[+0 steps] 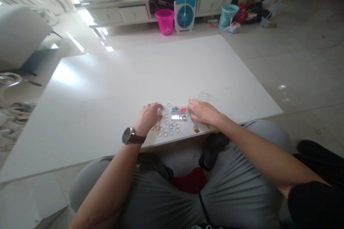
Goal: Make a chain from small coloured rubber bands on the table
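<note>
Several thin coloured rings lie loose on the white table near its front edge. Beside them stands a small clear compartment box; its far part holds small multicoloured pieces, and a ring sits in its near right part. My left hand hovers or rests at the left of the rings, thumb and fingers apart, with nothing visible between them. Against the box's right side lies my right hand, its fingers stretched out. A clear lid-like sheet lies just beyond it. A small cartoon figure piece is near the edge.
Past the table stand a pink basket, a blue and white box fan and a light blue basket, in front of a white cabinet. A pale chair is at the left. My knees are under the front edge.
</note>
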Demonstrator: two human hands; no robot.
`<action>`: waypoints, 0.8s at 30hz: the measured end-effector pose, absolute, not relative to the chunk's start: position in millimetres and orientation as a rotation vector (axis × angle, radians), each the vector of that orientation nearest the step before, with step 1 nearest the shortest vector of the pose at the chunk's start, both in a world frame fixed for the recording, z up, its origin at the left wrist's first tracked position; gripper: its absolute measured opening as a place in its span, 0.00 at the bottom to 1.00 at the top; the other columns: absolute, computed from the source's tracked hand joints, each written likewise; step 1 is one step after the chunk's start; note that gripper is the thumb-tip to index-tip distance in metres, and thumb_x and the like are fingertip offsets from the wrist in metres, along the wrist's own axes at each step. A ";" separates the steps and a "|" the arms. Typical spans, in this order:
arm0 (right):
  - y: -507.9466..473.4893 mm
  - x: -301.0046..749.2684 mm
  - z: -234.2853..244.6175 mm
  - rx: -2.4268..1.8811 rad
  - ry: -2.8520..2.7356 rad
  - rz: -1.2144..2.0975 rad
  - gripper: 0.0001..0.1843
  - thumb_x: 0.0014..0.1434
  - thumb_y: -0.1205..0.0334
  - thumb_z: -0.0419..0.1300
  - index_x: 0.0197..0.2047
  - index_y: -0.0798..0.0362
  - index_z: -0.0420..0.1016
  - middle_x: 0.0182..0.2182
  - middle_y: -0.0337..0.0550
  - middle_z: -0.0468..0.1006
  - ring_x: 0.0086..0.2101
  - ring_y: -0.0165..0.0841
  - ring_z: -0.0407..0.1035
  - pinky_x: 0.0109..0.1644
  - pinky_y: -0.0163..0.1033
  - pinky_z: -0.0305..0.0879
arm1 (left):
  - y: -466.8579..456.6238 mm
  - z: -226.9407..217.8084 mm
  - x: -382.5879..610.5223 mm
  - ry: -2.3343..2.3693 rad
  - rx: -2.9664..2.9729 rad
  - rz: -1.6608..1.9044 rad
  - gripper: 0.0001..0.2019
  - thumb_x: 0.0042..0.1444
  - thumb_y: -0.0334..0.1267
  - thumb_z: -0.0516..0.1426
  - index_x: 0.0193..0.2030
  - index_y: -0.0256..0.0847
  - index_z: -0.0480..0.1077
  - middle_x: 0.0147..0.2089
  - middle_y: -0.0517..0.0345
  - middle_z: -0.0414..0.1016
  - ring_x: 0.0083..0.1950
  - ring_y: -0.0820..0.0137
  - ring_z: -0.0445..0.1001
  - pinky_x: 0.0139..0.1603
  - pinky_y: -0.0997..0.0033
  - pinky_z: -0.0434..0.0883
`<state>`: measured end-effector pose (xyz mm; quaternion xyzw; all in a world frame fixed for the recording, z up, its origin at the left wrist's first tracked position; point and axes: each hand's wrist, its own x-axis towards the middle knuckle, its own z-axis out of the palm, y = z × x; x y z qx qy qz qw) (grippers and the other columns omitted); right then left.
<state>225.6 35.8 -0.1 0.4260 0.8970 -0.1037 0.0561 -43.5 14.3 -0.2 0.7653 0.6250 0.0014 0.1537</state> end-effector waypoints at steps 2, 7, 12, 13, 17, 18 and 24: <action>35.1 225.1 -0.1 1.291 2.726 -0.312 0.15 0.62 0.68 0.57 0.50 0.59 0.77 0.57 0.59 0.76 0.61 0.47 0.68 0.63 0.46 0.67 | 14.8 0.4 -43.7 1.777 2.210 0.000 0.17 0.57 0.35 0.62 0.54 0.46 0.77 0.53 0.54 0.82 0.52 0.59 0.79 0.54 0.61 0.72; 35.0 225.0 -0.7 1.286 2.731 -0.290 0.14 0.63 0.68 0.56 0.50 0.58 0.77 0.56 0.58 0.76 0.60 0.46 0.68 0.63 0.45 0.67 | 14.9 1.4 -43.7 1.766 2.227 -0.009 0.18 0.57 0.34 0.61 0.55 0.46 0.77 0.53 0.54 0.82 0.51 0.59 0.80 0.53 0.62 0.73; 34.3 224.9 0.3 1.280 2.727 -0.272 0.13 0.64 0.67 0.56 0.49 0.58 0.77 0.56 0.58 0.76 0.61 0.45 0.67 0.63 0.44 0.66 | 15.5 1.0 -44.1 1.748 2.225 -0.016 0.18 0.58 0.34 0.60 0.55 0.47 0.77 0.55 0.55 0.81 0.52 0.60 0.79 0.55 0.62 0.72; 34.2 224.8 0.5 1.279 2.726 -0.270 0.13 0.64 0.67 0.56 0.50 0.58 0.77 0.56 0.58 0.76 0.61 0.46 0.67 0.63 0.44 0.66 | 15.6 0.9 -44.2 1.746 2.222 -0.019 0.18 0.58 0.34 0.60 0.55 0.47 0.77 0.55 0.55 0.81 0.52 0.60 0.79 0.55 0.62 0.72; 33.6 224.9 0.5 1.274 2.731 -0.269 0.13 0.64 0.67 0.56 0.49 0.59 0.77 0.56 0.59 0.76 0.60 0.47 0.68 0.63 0.45 0.66 | 15.4 0.5 -44.5 1.740 2.228 0.001 0.18 0.57 0.34 0.60 0.55 0.46 0.77 0.55 0.54 0.81 0.52 0.59 0.79 0.54 0.62 0.72; 33.5 224.9 0.4 1.273 2.732 -0.268 0.13 0.64 0.67 0.56 0.49 0.59 0.77 0.56 0.59 0.76 0.60 0.47 0.68 0.63 0.45 0.67 | 15.4 0.4 -44.5 1.737 2.230 0.008 0.18 0.57 0.34 0.60 0.55 0.46 0.77 0.55 0.54 0.81 0.51 0.59 0.79 0.54 0.62 0.72; 33.1 224.8 0.7 1.272 2.728 -0.258 0.12 0.64 0.66 0.57 0.49 0.58 0.76 0.56 0.58 0.76 0.60 0.46 0.68 0.62 0.45 0.67 | 15.4 -0.4 -45.3 1.726 2.241 0.017 0.17 0.57 0.33 0.60 0.54 0.46 0.77 0.54 0.54 0.81 0.50 0.59 0.80 0.53 0.62 0.72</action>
